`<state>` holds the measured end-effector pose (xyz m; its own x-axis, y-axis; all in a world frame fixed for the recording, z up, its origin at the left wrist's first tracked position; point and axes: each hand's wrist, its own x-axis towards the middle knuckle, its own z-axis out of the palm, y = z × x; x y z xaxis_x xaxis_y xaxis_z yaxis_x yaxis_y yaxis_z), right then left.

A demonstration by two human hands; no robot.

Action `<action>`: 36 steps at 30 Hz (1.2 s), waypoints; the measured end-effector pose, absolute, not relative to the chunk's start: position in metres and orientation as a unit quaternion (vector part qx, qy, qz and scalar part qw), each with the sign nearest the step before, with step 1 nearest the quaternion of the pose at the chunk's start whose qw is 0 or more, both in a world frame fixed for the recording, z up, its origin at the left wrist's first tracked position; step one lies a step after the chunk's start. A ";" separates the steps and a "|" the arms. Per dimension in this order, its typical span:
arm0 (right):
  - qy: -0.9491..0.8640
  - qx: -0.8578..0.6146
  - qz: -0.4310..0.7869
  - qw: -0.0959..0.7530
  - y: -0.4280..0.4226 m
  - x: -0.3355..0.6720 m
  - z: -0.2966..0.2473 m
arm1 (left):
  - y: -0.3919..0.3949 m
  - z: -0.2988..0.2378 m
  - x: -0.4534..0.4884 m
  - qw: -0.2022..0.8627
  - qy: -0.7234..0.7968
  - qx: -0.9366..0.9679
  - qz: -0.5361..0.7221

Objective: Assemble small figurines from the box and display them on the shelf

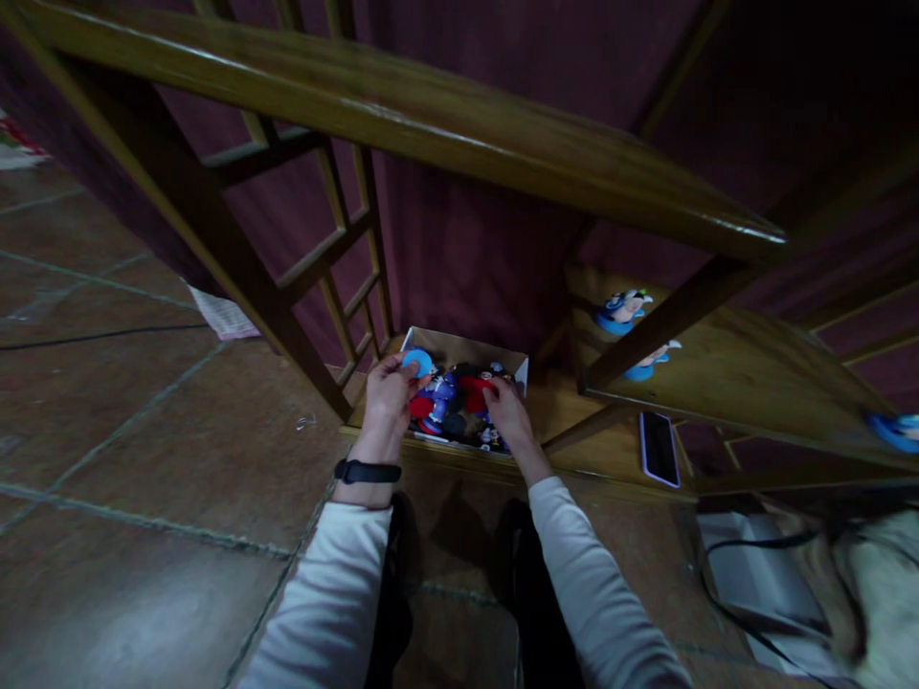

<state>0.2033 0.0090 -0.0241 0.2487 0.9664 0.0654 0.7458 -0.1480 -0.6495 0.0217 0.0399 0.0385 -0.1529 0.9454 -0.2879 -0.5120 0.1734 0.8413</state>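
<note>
A white cardboard box [466, 339] full of small figurines stands on the low wooden shelf in front of me. Between the fingers of my left hand [389, 394], over the box's left side, is a figurine with a round light-blue base [417, 363], the base turned up towards me. My right hand [506, 407] reaches into the right side of the box, its fingers closed at a red round piece [474, 393], seemingly a figurine's base. Blue-purple figurines [439, 392] and other red and black pieces lie jumbled between the hands.
Two blue-based figurines [618, 311] stand on the raised wooden shelf to the right, and another figurine [896, 431] is at the far right. A phone [659, 449] lies on the lower shelf. A wooden rail [402, 110] crosses above; bags [761, 565] sit on the right floor.
</note>
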 end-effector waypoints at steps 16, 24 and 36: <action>-0.637 -0.693 0.207 0.267 -0.011 0.244 -0.006 | 0.039 0.040 0.022 0.624 0.464 0.246 0.578; -0.731 -0.654 0.153 0.122 -0.038 0.240 0.000 | 0.040 0.039 0.021 0.621 0.471 0.249 0.574; -0.752 -0.628 0.163 0.113 -0.038 0.218 0.003 | 0.040 0.040 0.022 0.626 0.474 0.256 0.564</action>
